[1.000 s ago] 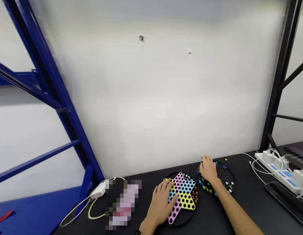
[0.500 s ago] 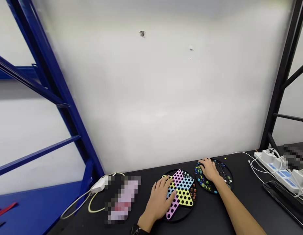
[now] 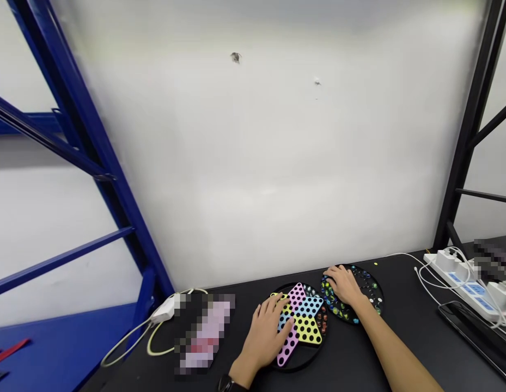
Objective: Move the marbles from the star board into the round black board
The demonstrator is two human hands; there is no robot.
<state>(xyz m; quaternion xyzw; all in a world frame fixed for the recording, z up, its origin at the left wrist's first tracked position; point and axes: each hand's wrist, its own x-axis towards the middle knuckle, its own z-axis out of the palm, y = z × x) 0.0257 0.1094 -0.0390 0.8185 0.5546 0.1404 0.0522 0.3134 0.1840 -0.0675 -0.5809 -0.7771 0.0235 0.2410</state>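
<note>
A round black Chinese-checkers board (image 3: 314,356) with a pink, blue and yellow star of holes lies on the black table. My left hand (image 3: 268,332) rests flat on its left side, fingers spread. Just to its right is a round black tray (image 3: 373,288) holding several coloured marbles. My right hand (image 3: 342,286) lies in that tray with its fingers curled down among the marbles; what they pinch is hidden.
A white charger with a coiled cable (image 3: 165,311) and a blurred pink item (image 3: 206,332) lie to the left. White power strips (image 3: 469,280) with plugs and cords sit at the right, near a dark flat device (image 3: 473,335). Blue racking (image 3: 85,141) stands left, black racking (image 3: 469,136) right.
My right hand has shifted left inside the marble tray, towards the board, and the tray shows a little further left. My left hand has stayed on the board.
</note>
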